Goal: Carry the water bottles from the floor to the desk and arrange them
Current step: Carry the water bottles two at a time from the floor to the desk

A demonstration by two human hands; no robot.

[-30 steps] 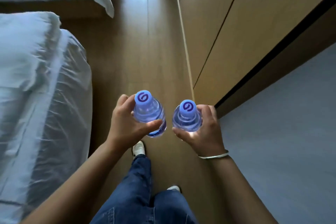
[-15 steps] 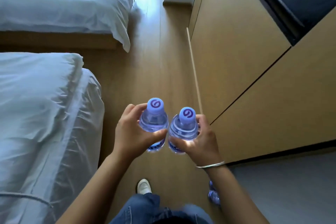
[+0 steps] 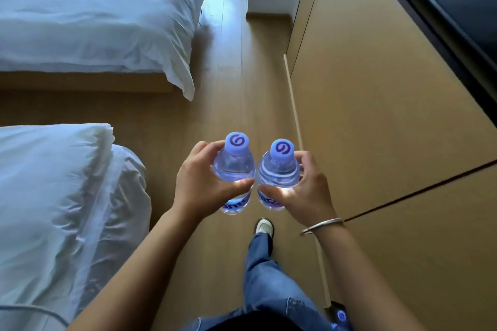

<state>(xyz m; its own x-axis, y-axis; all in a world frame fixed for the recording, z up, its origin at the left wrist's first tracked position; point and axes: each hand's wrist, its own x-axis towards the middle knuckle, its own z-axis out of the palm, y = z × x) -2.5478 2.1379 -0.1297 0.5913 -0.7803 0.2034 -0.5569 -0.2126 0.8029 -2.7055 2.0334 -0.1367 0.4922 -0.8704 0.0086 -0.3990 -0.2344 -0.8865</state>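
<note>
Peeking in at the bottom edge, more bottles [image 3: 341, 316] on the floor [image 3: 236, 83] are mostly cut off. Left hand [image 3: 200, 185] curls round the left bottle [image 3: 234, 166], right hand [image 3: 306, 191] round the right bottle [image 3: 279, 169]; both are upright, side by side, their bases hidden by thumbs.

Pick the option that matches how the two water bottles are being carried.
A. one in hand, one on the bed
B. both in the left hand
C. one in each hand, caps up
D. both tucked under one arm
C: the left hand grips one bottle and the right hand grips the other bottle, both caps pointing up.
</note>
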